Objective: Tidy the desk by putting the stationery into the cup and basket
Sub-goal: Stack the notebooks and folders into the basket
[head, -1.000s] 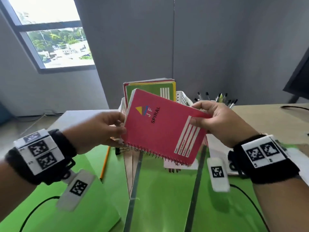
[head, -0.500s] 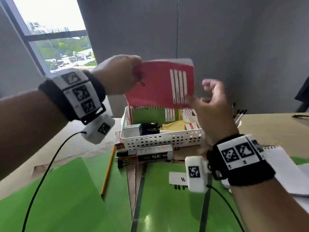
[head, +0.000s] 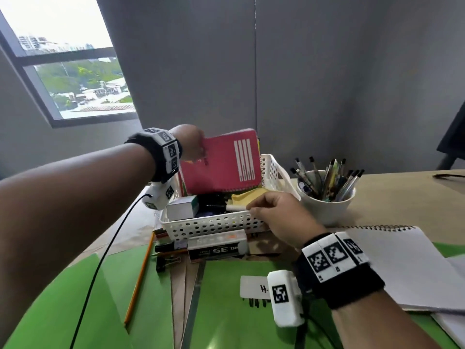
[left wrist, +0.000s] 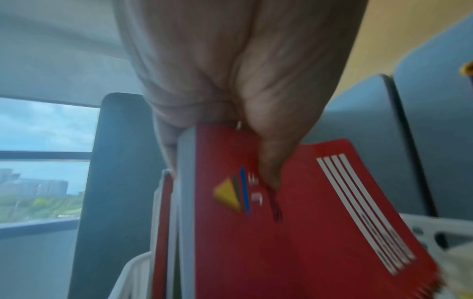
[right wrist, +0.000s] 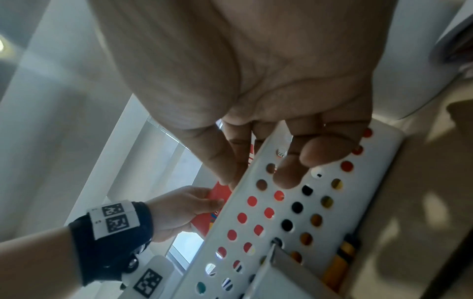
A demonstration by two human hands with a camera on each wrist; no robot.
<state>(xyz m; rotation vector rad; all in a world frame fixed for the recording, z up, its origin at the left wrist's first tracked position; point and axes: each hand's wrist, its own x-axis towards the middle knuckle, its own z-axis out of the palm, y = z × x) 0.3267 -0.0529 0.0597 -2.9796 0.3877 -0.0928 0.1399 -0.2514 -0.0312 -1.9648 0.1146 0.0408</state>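
Note:
My left hand (head: 200, 149) pinches the top left corner of a red spiral notebook (head: 221, 165) and holds it upright, its lower edge down inside the white perforated basket (head: 214, 224). In the left wrist view the thumb lies on the red notebook (left wrist: 307, 222) cover, and other notebooks stand just behind it. My right hand (head: 253, 210) grips the basket's front rim near its right corner. In the right wrist view the thumb is inside the basket (right wrist: 294, 202) wall and the fingers (right wrist: 289, 176) are outside. A white cup (head: 327, 210) full of pens stands right of the basket.
In front of the basket lie a black-and-white box (head: 216, 250), a marker (head: 168, 246), a binder clip (head: 166, 261) and a pencil (head: 139, 275). Green folders (head: 63, 298) cover the near desk. A white spiral pad (head: 402, 260) lies at the right, and a white card (head: 251, 287) sits near my right wrist.
My left hand has brought the red notebook down from above the basket into it. My right hand has let go of the notebook and dropped to grip the basket's front rim.

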